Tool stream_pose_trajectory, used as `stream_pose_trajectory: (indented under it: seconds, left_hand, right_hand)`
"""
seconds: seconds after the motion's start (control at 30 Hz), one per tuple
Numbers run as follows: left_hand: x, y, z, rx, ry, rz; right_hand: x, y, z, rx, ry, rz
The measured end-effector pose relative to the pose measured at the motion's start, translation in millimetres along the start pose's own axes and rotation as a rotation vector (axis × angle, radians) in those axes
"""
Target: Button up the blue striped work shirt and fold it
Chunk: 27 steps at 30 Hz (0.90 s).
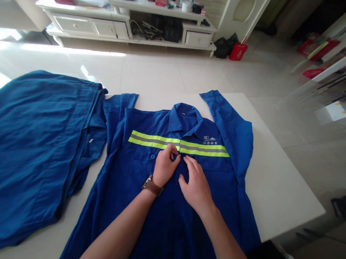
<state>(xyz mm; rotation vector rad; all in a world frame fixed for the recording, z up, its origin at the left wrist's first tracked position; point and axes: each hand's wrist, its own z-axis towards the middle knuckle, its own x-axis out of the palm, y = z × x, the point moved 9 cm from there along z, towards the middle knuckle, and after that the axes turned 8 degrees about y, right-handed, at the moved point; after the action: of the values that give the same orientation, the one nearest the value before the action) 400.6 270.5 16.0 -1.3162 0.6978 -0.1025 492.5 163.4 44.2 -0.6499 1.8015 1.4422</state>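
A blue work jacket point(167, 223) lies front up, collar point(185, 120) away from me, with a yellow-green and grey reflective stripe point(204, 149) across the chest. White lettering and a logo point(210, 140) sit above the stripe on the right. My left hand point(166, 164), wearing a brown-strapped watch point(152, 185), is closed in a pinch at the front placket just under the stripe. Beside it my right hand point(196, 181) rests on the jacket front, thumb and fingers apart, fingertips near the placket. Any button between the hands is hidden.
More blue garments point(37, 148) lie stacked at the left of the pale table point(280, 190), whose corner juts out at right. Beyond the tiled floor stand a white TV cabinet point(79, 24) with clutter, black bags point(225, 46) and a red paper bag point(238, 51).
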Motion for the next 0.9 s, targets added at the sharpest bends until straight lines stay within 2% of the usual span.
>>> stream_pose_trajectory:
  seconds: [0.2,0.4,0.5,0.67,0.9]
  left_hand:
    - [-1.0,-0.1,1.1,-0.002,-0.002,-0.056]
    - [-6.8,-8.5,-0.2,0.043,-0.044,-0.042]
    - [-8.1,-16.4,-2.3,0.1,-0.059,0.045]
    - [6.9,-18.6,-4.4,0.093,0.036,0.33]
    - [16.1,-18.2,-6.3,0.109,0.074,0.48]
  right_hand:
    - [0.2,1.0,-0.2,0.004,-0.002,-0.009]
    - [-3.2,0.8,-1.2,0.003,-0.041,-0.038]
    - [-6.7,0.5,-1.5,0.0,-0.083,-0.057]
    - [-9.6,-5.4,-0.9,0.004,-0.115,-0.091]
    - [-25.4,-32.1,-0.8,0.076,-0.165,-0.2]
